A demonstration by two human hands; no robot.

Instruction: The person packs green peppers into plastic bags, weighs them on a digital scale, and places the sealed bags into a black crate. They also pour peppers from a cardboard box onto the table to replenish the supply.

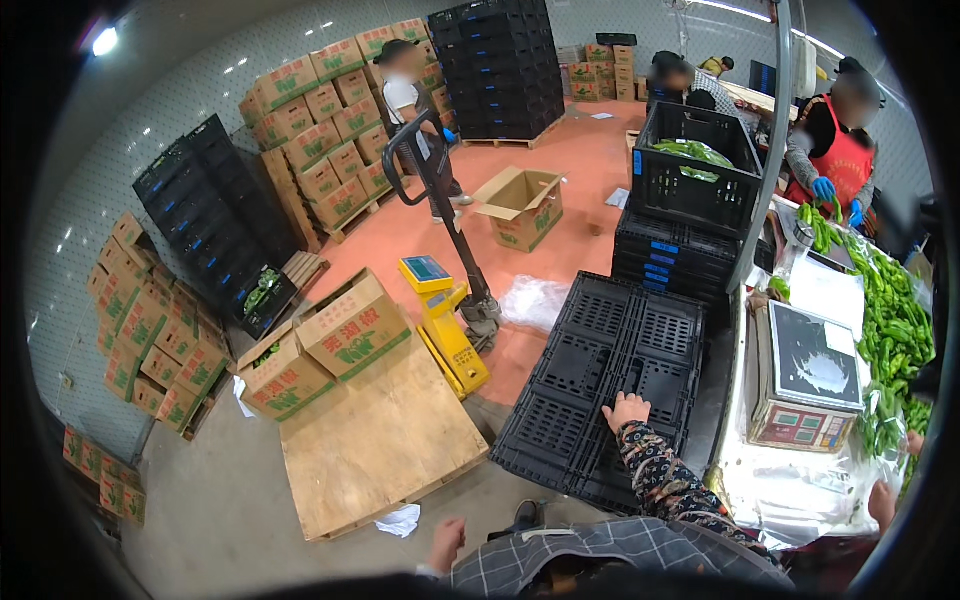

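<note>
Black folded plastic crates (600, 350) lie flat in front of me, with slotted panels on top. On that top surface rests my right hand (627, 408), its fingers laid over the panel and nothing seen inside them. A dark floral sleeve covers that arm. My left hand (448, 545) hangs low beside the wooden platform (380, 450), its fingers curled in and holding nothing that shows. Two open cartons (350, 335) with green printing stand at the platform's far end; green produce shows in the left one.
Beyond stand a yellow-based pallet jack (455, 335), an open carton (525, 215) and stacked black crates (690, 170). At right, a table holds a scale (805, 370) and green peppers (890, 310). A co-worker in a red apron (840, 155) handles peppers; another person's hand (882, 505) is near.
</note>
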